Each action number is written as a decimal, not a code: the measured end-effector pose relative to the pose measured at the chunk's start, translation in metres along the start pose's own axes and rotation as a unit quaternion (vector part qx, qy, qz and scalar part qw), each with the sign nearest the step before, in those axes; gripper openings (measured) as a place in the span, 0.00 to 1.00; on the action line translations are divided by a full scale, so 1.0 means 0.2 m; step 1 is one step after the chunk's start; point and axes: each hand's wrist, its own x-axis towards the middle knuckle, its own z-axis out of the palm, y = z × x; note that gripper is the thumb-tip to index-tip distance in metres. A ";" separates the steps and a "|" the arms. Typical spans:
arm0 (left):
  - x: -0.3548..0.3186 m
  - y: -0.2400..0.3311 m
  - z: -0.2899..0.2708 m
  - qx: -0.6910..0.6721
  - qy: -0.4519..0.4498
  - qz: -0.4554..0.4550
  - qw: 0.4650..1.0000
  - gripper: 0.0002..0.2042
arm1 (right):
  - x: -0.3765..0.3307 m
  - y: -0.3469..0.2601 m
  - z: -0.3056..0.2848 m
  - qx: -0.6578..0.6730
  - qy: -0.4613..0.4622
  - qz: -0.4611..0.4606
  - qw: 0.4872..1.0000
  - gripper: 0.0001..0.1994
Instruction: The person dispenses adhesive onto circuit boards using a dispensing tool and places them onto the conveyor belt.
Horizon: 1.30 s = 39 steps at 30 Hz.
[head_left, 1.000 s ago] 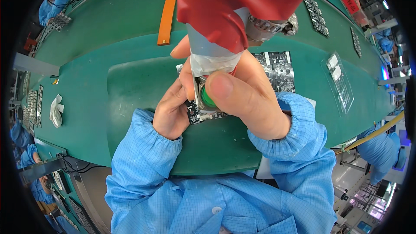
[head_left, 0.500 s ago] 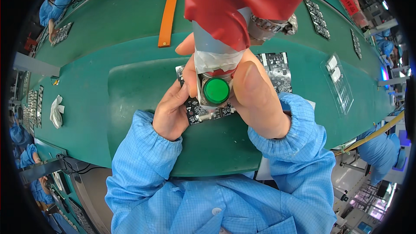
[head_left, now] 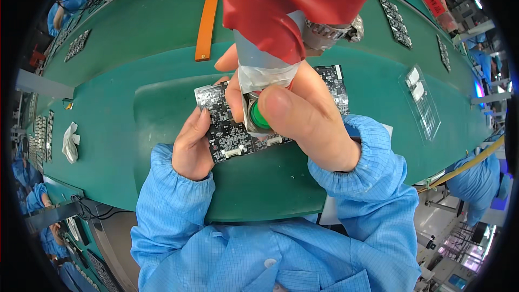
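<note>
My right hand (head_left: 319,121) is closed around the lower end of a tape-wrapped cylindrical device (head_left: 259,48), grey under red and white tape. Its thumb lies over the edge of a round green button (head_left: 258,117) on the device. Below it, a black printed circuit board (head_left: 224,130) with white connectors along its near edge sits tilted above the green mat. My left hand (head_left: 192,148) grips the board's left end, thumb on top. The device and my right hand hide the board's middle; its far right end shows beyond my right hand.
An orange strip (head_left: 207,21) lies at the back. On the right are a clear plastic tray (head_left: 421,103) and more circuit boards (head_left: 394,21). A crumpled white cloth or paper (head_left: 70,142) and rows of small boards (head_left: 43,135) lie at the left. Workers in blue surround the bench.
My left hand has shifted the circuit board to the left, exposing more of its left end. My right thumb has moved left, partly covering the green button.
</note>
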 end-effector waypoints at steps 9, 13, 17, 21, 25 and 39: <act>0.00 0.00 0.00 0.006 -0.006 -0.002 1.000 0.30 | 0.00 0.00 -0.01 -0.008 -0.015 0.002 1.000 0.24; 0.00 -0.02 -0.02 -0.005 -0.005 -0.008 1.000 0.30 | 0.00 0.01 0.00 -0.018 -0.009 -0.015 1.000 0.26; -0.01 -0.01 -0.04 0.038 0.028 -0.003 0.999 0.29 | 0.00 -0.01 0.00 0.086 -0.031 0.002 0.996 0.27; -0.06 0.01 -0.10 0.022 0.041 0.004 0.999 0.29 | 0.01 0.00 -0.01 -0.005 -0.023 -0.004 1.000 0.27; -0.06 0.03 -0.10 0.008 0.034 0.017 0.999 0.29 | 0.01 0.01 0.01 0.001 -0.013 -0.015 1.000 0.25; -0.06 0.03 -0.12 0.013 0.022 0.021 0.999 0.30 | 0.01 -0.01 0.04 -0.019 0.024 0.037 0.999 0.31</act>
